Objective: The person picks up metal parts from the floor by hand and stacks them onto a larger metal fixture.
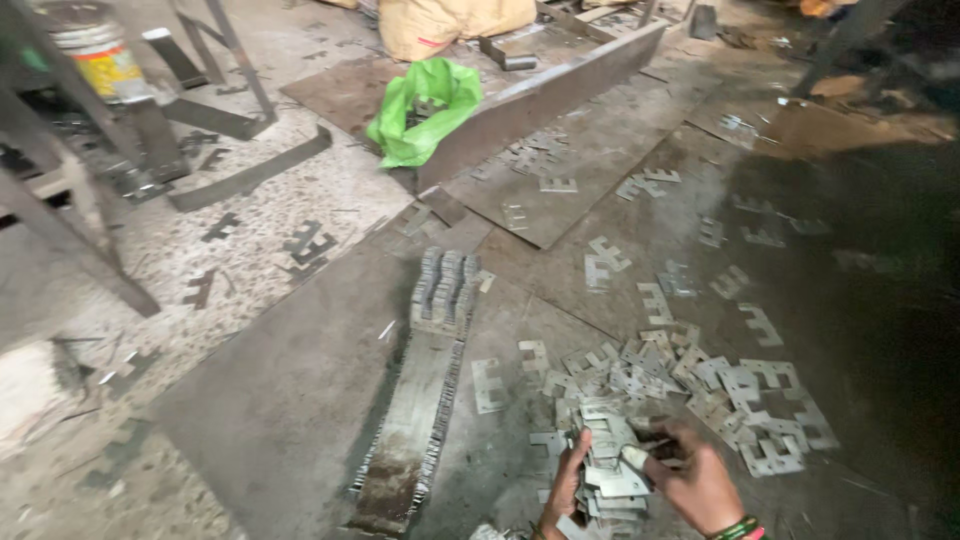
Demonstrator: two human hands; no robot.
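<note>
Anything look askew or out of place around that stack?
The stack of flat E-shaped metal plates between left hand and right hand sits uneven, edges misaligned. Loose plates lie scattered beside it.

A crumpled green plastic bag (425, 108) lies at upper centre of the frame, against a long flat steel bar (545, 95) that runs diagonally toward the top right. At upper left a paint tin (95, 50) stands among dark metal frame legs (70, 235), and a tan sack (450, 22) sits at the top edge. Below the bag, in mid-frame, a neat upright row of stamped plates (445, 290) rests on a grey steel sheet (290, 390) laid over the speckled floor (200, 260).
</note>
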